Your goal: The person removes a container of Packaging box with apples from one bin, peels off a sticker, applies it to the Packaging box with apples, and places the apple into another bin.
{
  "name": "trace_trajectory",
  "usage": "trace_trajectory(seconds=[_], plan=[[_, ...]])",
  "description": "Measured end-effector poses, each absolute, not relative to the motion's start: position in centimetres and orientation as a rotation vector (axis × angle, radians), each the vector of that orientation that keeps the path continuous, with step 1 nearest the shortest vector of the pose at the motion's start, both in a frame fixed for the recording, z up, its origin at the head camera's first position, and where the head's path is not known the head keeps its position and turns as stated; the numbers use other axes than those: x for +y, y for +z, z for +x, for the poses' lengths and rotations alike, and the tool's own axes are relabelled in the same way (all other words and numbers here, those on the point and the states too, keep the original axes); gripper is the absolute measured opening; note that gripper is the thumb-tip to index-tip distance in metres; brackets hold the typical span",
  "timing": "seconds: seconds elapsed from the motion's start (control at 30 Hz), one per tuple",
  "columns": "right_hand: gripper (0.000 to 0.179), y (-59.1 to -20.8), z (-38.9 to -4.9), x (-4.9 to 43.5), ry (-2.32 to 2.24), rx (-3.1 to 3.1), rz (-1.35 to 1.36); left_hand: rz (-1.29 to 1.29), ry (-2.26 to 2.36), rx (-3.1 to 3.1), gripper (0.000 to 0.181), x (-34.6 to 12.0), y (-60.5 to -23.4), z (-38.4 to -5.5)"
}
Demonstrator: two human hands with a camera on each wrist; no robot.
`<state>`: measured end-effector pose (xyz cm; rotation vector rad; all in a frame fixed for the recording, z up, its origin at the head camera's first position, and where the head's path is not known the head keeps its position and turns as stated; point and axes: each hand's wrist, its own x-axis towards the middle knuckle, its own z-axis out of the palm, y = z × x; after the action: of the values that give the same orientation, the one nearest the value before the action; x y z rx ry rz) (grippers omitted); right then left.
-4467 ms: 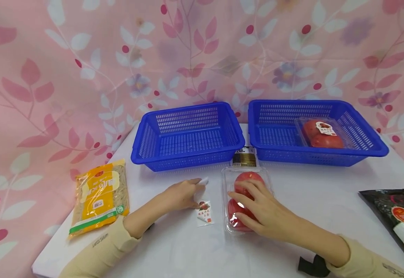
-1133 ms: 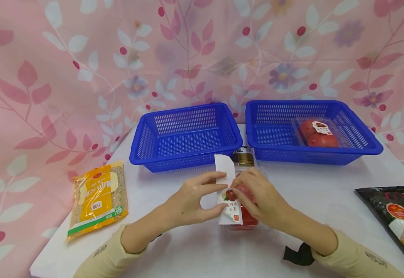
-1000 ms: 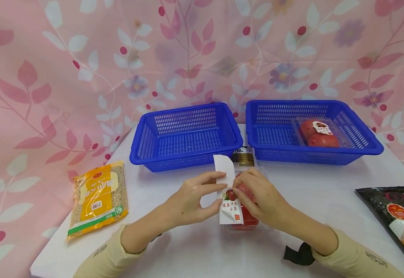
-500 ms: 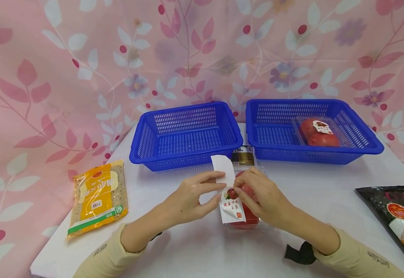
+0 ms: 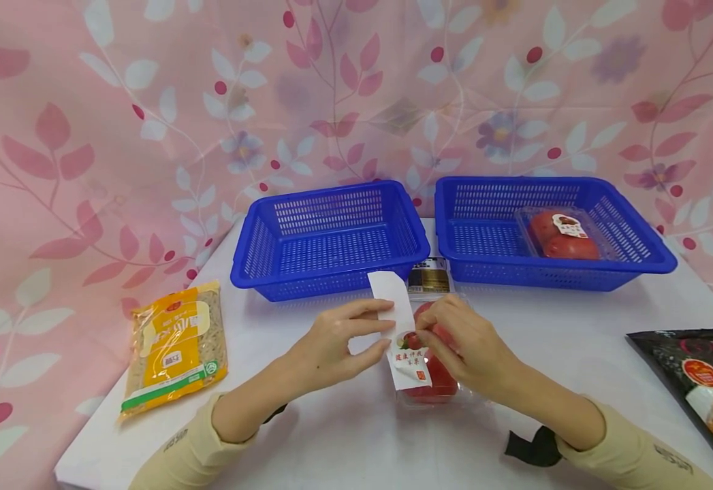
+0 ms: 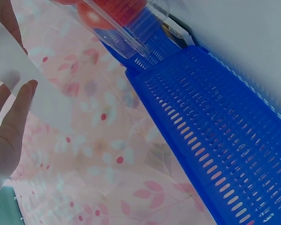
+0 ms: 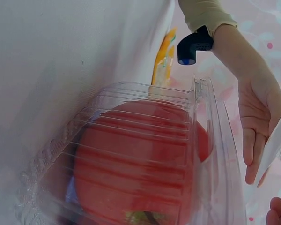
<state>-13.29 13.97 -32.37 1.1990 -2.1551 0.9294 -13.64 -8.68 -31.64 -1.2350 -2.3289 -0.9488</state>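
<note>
My left hand [image 5: 331,344] holds a white paper backing strip [image 5: 391,296] by its left side, its fingers partly behind the paper. On the strip's lower half is a printed label sticker [image 5: 410,361] with an apple picture and red characters. With thumb and forefinger, my right hand [image 5: 469,340] pinches the sticker near its upper right edge; the lower part looks wrinkled. Just behind and below the paper, a clear plastic box [image 5: 469,398] of red apples [image 5: 438,388] lies on the table. In the right wrist view a large apple [image 7: 136,159] shows through the lid.
Two blue baskets [image 5: 331,279] stand at the back; the right basket [image 5: 546,269] contains a labelled apple box [image 5: 561,235]. A dark-labelled package [image 5: 430,278] lies between them. A yellow grain bag [image 5: 175,347] is at left, a black food bag [image 5: 699,381] at right.
The strip was low over the table and my right hand lay on the apple box; now both hands meet at the strip above the box. Recently the strip has tilted slightly, its top shifting left.
</note>
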Motion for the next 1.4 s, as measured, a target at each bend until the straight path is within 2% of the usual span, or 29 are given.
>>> trace_trajectory(seconds=[0.73,1.4], plan=[[0.030,-32.6,-13.2,14.1,0.959,-2.181,1.207,-1.145,-1.010,-2.453,0.033,-8.6,-31.8,-13.6],[0.030,-32.9,-14.3,15.2,0.977,-2.196,1.178,-1.025,-1.039,-2.526,0.034,-10.9,-32.8,-14.0]])
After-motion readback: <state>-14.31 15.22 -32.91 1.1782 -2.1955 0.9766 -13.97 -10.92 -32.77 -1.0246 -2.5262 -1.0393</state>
